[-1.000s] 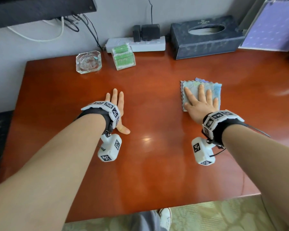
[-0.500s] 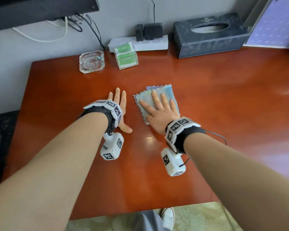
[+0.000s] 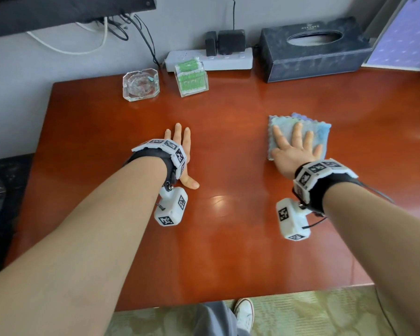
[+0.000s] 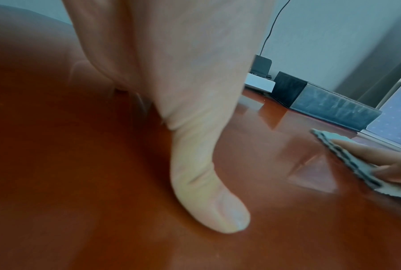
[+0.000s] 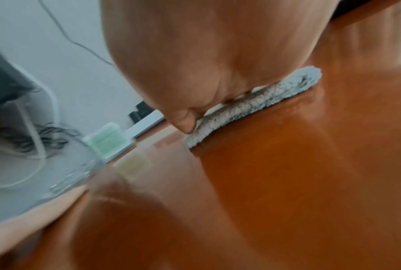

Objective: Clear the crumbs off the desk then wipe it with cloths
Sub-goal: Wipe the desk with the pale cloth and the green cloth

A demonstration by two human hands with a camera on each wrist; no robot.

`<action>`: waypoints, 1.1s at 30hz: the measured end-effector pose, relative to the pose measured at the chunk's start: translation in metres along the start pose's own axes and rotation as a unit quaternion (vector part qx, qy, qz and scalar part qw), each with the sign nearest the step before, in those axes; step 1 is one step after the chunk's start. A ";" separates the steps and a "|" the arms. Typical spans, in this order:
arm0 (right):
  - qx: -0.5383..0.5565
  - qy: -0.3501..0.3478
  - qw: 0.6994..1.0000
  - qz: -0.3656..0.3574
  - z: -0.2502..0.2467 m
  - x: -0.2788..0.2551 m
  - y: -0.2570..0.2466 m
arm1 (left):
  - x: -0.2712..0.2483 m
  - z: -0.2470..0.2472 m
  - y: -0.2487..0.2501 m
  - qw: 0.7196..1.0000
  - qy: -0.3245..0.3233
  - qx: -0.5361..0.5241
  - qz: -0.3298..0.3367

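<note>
Right hand (image 3: pixel 295 149), fingers spread, presses a pastel cloth (image 3: pixel 321 132) flat against the counter (image 3: pixel 228 251) for wiping; left hand (image 3: pixel 181 154) lies open and flat, apparently bracing the body

cloth (image 3: pixel 321 132): pale blue-green, scalloped edges | lies flat on bench (image 3: pixel 228 251) | right half, nearer far edge | bench: glossy reddish-brown wood, no crumbs visible

head view high, looking down on desk (image 3: pixel 228 251), wrist views low, close, skimming it, all sharing cloth (image 3: pixel 321 132)
</note>
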State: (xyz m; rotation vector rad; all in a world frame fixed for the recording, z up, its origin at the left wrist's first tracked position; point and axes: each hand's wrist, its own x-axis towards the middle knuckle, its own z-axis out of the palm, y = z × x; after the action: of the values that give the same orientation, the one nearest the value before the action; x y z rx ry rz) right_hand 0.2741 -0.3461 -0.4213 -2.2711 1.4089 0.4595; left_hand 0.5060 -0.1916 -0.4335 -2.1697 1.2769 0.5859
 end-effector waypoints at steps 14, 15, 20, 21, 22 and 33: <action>-0.084 -0.028 0.983 -0.164 0.042 -0.038 -0.041 | -0.020 -0.008 -0.006 0.995 0.001 -0.096 0.015; -0.079 -0.022 0.986 -0.143 0.038 -0.037 -0.028 | -0.024 -0.008 -0.006 0.992 0.005 -0.123 0.014; -0.063 -0.014 0.996 -0.061 0.018 -0.046 0.031 | -0.064 0.020 -0.003 0.982 0.039 -0.183 -0.017; -0.062 -0.007 0.996 -0.057 0.017 -0.048 0.037 | -0.075 0.029 -0.003 0.982 0.021 -0.185 -0.017; -0.058 0.001 0.997 -0.055 0.018 -0.052 0.041 | -0.085 0.039 -0.002 0.984 -0.002 -0.178 -0.011; -0.088 -0.025 0.970 -0.223 0.082 -0.113 -0.067 | -0.099 0.071 0.001 0.993 -0.039 -0.109 -0.013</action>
State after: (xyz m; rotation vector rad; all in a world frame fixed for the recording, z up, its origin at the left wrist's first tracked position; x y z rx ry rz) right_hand 0.2815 -0.1912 -0.4235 -2.5984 0.8173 0.5019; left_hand 0.4537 -0.0822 -0.4264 -2.3114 1.1892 0.8249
